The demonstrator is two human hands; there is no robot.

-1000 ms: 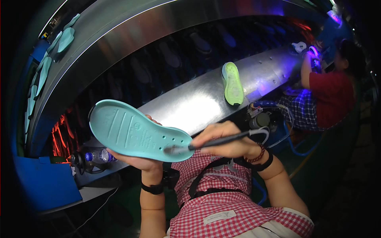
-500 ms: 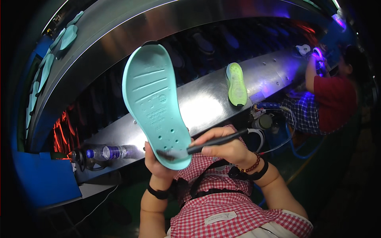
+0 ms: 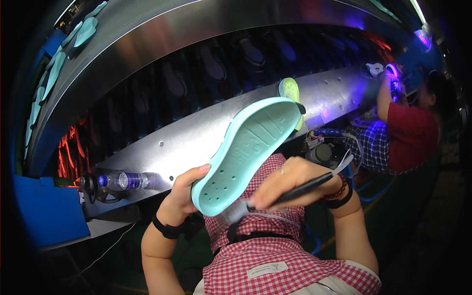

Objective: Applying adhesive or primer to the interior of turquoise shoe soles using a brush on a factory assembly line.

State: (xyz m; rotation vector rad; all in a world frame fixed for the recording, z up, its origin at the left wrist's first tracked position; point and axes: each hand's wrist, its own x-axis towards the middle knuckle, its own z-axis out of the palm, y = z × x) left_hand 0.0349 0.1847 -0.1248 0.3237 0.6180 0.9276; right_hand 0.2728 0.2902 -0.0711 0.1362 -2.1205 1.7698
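Observation:
A pale turquoise shoe sole (image 3: 248,147) is tilted up in front of me, its hollow, marked side toward me and its narrower end low on the left. My left hand (image 3: 186,189) grips it by that lower end, thumb along the edge. In my right hand (image 3: 290,184) is a brush with a black handle (image 3: 307,188). Its pale bristles (image 3: 231,212) are smeared by motion beside the sole's lower edge; whether they touch it I cannot tell. Behind the sole's upper end, a yellow-green sole (image 3: 291,89) lies partly hidden on the metal ledge.
The metal ledge (image 3: 196,130) runs below a dark rack with several soles. Water bottles (image 3: 130,181) lie at its left end by a blue box (image 3: 49,211). More turquoise soles (image 3: 54,73) stand far left. A seated co-worker (image 3: 410,130) is at the right, near cables and a jar (image 3: 322,153).
The sole has swung clockwise and lower, its upper end now to the right, partly covering the yellow-green sole. The brush has moved from the sole's inner face to beside its lower edge.

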